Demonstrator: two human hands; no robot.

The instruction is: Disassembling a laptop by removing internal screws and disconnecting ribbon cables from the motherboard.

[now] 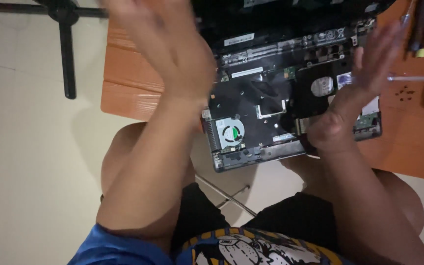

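An opened black laptop [266,113] lies on an orange table [128,78] with its bottom cover off, so the cooling fan [231,132] and circuit boards show. My left hand [168,44] is raised above the laptop's left side, fingers spread, blurred, holding nothing. My right hand [364,83] hovers over the laptop's right side, palm facing inward, fingers apart and empty. Both forearms reach up from the bottom of the view.
Screwdrivers [418,29] and a clear-handled tool [413,78] lie on the table at the right, beside several small dark screws [405,93]. A black stand leg [67,44] crosses the pale floor at top left. My knees sit under the table edge.
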